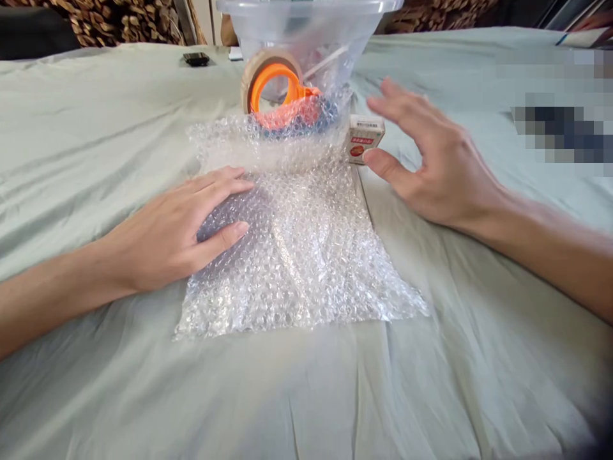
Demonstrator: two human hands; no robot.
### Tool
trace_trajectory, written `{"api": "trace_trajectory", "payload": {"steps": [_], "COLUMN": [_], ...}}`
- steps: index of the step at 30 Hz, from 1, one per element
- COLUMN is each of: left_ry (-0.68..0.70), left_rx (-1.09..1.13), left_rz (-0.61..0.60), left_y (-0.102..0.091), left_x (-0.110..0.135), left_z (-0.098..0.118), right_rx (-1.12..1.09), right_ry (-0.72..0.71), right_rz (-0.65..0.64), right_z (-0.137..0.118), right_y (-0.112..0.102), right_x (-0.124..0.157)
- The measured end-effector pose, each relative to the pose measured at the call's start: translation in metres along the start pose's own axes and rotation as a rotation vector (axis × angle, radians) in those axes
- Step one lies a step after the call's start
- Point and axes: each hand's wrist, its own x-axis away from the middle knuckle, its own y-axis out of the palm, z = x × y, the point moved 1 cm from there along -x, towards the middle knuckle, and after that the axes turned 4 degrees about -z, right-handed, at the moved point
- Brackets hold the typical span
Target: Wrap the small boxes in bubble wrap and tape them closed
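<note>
A sheet of clear bubble wrap [306,255] lies spread on the cloth, its far edge folded or rolled up. My left hand [179,227] rests on the left part of the sheet, fingers stretched and thumb apart. To the right, my right hand [431,156] is raised with spread fingers. Its thumb tip is close to a small printed box [364,137]; whether they touch I cannot tell. Behind the wrap's far edge stands a tape roll on an orange dispenser [275,80], its lower part covered by the wrap.
A clear plastic tub [311,25] stands behind the tape dispenser. A small black object [196,59] lies at the far left on the pale green cloth [96,115]. Stacked firewood [124,22] is in the background, and a blurred-out patch covers the right edge.
</note>
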Motion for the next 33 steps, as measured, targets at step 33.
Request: {"api": "trace_trajectory", "payload": {"steps": [33], "left_ry": [-0.019], "left_rx": [-0.071], "left_rz": [0.019], "left_y": [0.005], "left_x": [-0.003], "left_z": [-0.003], "right_rx": [0.178], "right_ry": [0.203], "right_rz": [0.063], "right_z": [0.017], "right_y": [0.005], "right_x": [-0.005]}}
